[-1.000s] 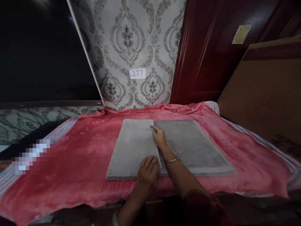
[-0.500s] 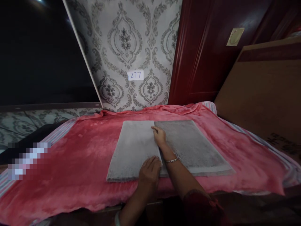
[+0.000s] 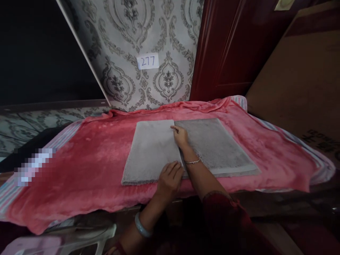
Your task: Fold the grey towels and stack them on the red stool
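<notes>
Cloth (image 3: 214, 147): left hand (image 3: 170, 176) curved over near side, right hand (image 3: 181, 136) by far side; pinching unclear. I'd draw flap (image 3: 152, 152) evenly.

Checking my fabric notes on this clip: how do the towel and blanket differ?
The towel is gray; the blanket is pinkish red. The towel is smaller and lies on the blanket. The towel is partly folded over; the blanket is spread out. Both look soft.

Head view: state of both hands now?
Left hand: on gray cloth, near side, grip unclear.
Right hand: on the cloth, farther in, grip unclear.
</notes>
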A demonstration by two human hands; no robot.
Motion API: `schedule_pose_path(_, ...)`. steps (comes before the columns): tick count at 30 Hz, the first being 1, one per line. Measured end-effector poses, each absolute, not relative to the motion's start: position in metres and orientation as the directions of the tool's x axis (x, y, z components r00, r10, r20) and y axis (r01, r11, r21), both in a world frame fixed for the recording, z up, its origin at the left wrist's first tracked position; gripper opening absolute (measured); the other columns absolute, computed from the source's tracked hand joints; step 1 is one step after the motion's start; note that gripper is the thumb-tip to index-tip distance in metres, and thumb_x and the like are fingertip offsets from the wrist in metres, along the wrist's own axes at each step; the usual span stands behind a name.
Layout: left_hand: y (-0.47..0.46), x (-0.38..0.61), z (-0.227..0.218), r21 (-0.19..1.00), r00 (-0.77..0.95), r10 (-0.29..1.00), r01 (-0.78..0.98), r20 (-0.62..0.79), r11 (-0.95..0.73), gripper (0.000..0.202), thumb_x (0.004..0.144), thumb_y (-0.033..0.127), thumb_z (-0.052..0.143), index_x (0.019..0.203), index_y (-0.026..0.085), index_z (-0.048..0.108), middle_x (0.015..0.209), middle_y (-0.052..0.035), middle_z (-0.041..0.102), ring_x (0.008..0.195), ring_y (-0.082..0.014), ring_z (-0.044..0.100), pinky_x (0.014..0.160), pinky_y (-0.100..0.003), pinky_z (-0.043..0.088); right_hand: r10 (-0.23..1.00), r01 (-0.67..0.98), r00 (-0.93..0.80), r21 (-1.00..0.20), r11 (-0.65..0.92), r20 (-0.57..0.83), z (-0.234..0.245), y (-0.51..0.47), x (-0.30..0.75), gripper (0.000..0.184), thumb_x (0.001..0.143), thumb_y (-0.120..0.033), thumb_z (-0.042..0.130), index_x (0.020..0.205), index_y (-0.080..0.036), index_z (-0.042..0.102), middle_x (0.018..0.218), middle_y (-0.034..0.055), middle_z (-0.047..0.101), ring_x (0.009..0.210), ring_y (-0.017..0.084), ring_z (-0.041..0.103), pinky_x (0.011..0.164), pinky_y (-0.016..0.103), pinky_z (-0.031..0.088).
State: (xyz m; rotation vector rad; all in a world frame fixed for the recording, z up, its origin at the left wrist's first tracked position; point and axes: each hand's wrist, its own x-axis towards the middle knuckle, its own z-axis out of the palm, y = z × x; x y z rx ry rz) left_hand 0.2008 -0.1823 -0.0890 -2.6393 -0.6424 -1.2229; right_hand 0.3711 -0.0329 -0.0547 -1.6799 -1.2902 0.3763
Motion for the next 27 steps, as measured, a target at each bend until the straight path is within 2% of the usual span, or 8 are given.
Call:
schedule_pose_path(6, -0.186, 0.202, -0.089, 0.037, 0.62, 0.339, 0.447, 0.707, -0.894, 0.028, 0.091, 0.008, 0.054, 0.113, 0.017, 0.069, 0.115, -0.013, 0.075, 0.116, -0.0253, 0.067, 0.097, -0.044, 0.056, 0.875, 0.612, 0.397, -0.79, -0.027, 0.277, -0.058, -0.031, 0.375, 0.039, 0.088, -0.009, 0.053, 0.115, -0.022, 0.078, 0.118, 0.0068, 0.075, 0.109, 0.022, 0.067, 0.103, 0.033, 0.047)
schedule_pose_path(9, -0.192, 0.201, -0.088, 0.029, 0.626, 0.294, 0.397, 0.723, -0.917, 0.024, 0.091, 0.01, 0.056, 0.109, 0.018, 0.07, 0.115, -0.0123, 0.075, 0.119, -0.0246, 0.066, 0.1, -0.043, 0.055, 0.878, 0.632, 0.395, -0.774, -0.046, 0.27, -0.061, -0.03, 0.375, 0.038, 0.087, -0.01, 0.053, 0.114, -0.022, 0.078, 0.115, 0.0074, 0.075, 0.106, 0.023, 0.068, 0.1, 0.034, 0.049)
schedule_pose_path(13, -0.191, 0.191, -0.074, 0.098, 0.599, 0.302, 0.348, 0.742, -0.932, 0.023, 0.093, 0.014, 0.053, 0.107, 0.019, 0.071, 0.111, -0.0106, 0.076, 0.112, -0.0208, 0.069, 0.099, -0.039, 0.057, 0.88, 0.658, 0.389, -0.751, -0.059, 0.271, -0.062, -0.03, 0.375, 0.04, 0.087, -0.01, 0.052, 0.115, -0.023, 0.078, 0.115, 0.0072, 0.075, 0.106, 0.024, 0.068, 0.098, 0.034, 0.05)
schedule_pose_path(16, -0.171, 0.169, -0.052, 0.119, 0.595, 0.413, 0.469, 0.689, -0.875, 0.029, 0.097, 0.017, 0.048, 0.117, 0.019, 0.069, 0.12, -0.0113, 0.073, 0.116, -0.0215, 0.067, 0.103, -0.041, 0.055, 0.88, 0.677, 0.393, -0.732, -0.078, 0.269, -0.058, -0.033, 0.375, 0.042, 0.089, -0.011, 0.048, 0.118, -0.02, 0.077, 0.115, 0.0092, 0.075, 0.106, 0.025, 0.068, 0.099, 0.036, 0.05)
schedule_pose_path(20, -0.135, 0.134, -0.035, 0.076, 0.524, 0.677, 0.759, 0.518, -0.646, 0.05, 0.094, 0.032, 0.055, 0.14, 0.012, 0.056, 0.146, -0.0201, 0.056, 0.14, -0.035, 0.049, 0.115, -0.056, 0.042, 0.864, 0.719, 0.385, -0.692, -0.059, 0.326, -0.044, -0.041, 0.367, 0.044, 0.091, -0.014, 0.05, 0.13, -0.016, 0.07, 0.135, 0.0155, 0.064, 0.127, 0.029, 0.056, 0.112, 0.041, 0.039)
schedule_pose_path(23, -0.124, 0.125, -0.046, 0.015, 0.51, 0.771, 0.83, 0.381, -0.557, 0.063, 0.092, 0.043, 0.059, 0.146, 0.011, 0.051, 0.155, -0.0241, 0.045, 0.146, -0.043, 0.039, 0.117, -0.065, 0.033, 0.882, 0.849, 0.152, -0.516, 0.115, 0.445, -0.037, -0.055, 0.345, 0.06, 0.093, -0.029, 0.058, 0.151, -0.014, 0.05, 0.161, 0.017, 0.039, 0.15, 0.032, 0.029, 0.123, 0.048, 0.022)
schedule_pose_path(25, -0.125, 0.127, -0.058, -0.005, 0.514, 0.788, 0.839, 0.339, -0.544, 0.061, 0.095, 0.043, 0.055, 0.148, 0.016, 0.05, 0.158, -0.0229, 0.042, 0.147, -0.0438, 0.036, 0.116, -0.067, 0.03, 0.917, 0.896, -0.077, -0.377, 0.236, 0.391, -0.041, -0.068, 0.328, 0.067, 0.096, -0.039, 0.056, 0.157, -0.015, 0.04, 0.166, 0.0153, 0.028, 0.155, 0.032, 0.018, 0.125, 0.052, 0.014)
schedule_pose_path(27, -0.128, 0.131, -0.065, -0.011, 0.511, 0.793, 0.843, 0.331, -0.538, 0.059, 0.096, 0.043, 0.054, 0.149, 0.019, 0.05, 0.159, -0.022, 0.04, 0.148, -0.0437, 0.034, 0.116, -0.068, 0.028, 0.944, 0.904, -0.207, -0.319, 0.285, 0.257, -0.049, -0.08, 0.317, 0.066, 0.1, -0.045, 0.049, 0.159, -0.018, 0.037, 0.167, 0.0127, 0.026, 0.156, 0.029, 0.016, 0.125, 0.053, 0.011)
